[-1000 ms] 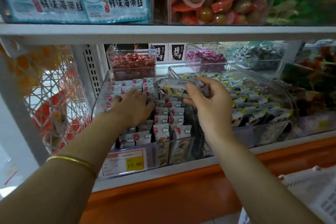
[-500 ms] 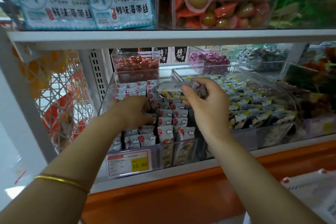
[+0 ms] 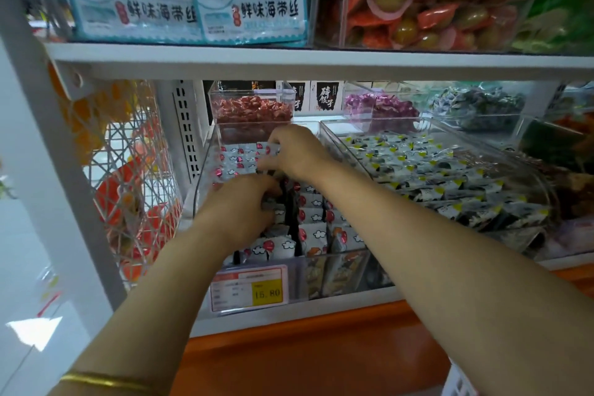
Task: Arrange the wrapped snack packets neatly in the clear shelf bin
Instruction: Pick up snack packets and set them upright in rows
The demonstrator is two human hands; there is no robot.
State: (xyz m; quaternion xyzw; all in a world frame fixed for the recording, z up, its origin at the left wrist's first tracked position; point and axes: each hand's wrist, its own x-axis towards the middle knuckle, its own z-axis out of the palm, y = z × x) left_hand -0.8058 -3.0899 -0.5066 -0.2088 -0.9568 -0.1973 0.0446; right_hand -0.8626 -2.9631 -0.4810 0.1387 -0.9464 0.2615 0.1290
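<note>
The fingers [image 3: 273, 146] of the right hand [image 3: 297, 153] are seen curled down at the middle of the frame, pinched on a white snack packet [image 3: 268, 148] in the back rows; how firmly it is gripped cannot be told. Just below and to the left, the fingers [image 3: 271, 193] of the left hand [image 3: 239, 207] are bent into the packets, pressed against them, but whether one is actually grasped cannot be told, since the fingertips are hidden among the wrappers. The two hands are held close together, almost touching. The white snack packets [image 3: 310, 214], printed with red dots and clouds, are stood in rows inside the clear shelf bin [image 3: 205, 170] at the centre of the frame, with a dark gap left between the rows beside the left hand. A price tag [image 3: 249, 288] marked 15.80 is fixed to the bin's front wall. To the right, a second clear bin [image 3: 530, 177] is filled with dark green and white packets. Behind, smaller boxes of red sweets [image 3: 254, 109] and purple sweets [image 3: 381, 106] are set. A gold bangle [image 3: 109, 380] is worn on the left wrist at the lower left of the frame. Blue seaweed bags [image 3: 250, 0] are stacked on the upper shelf [image 3: 321, 66].
</note>
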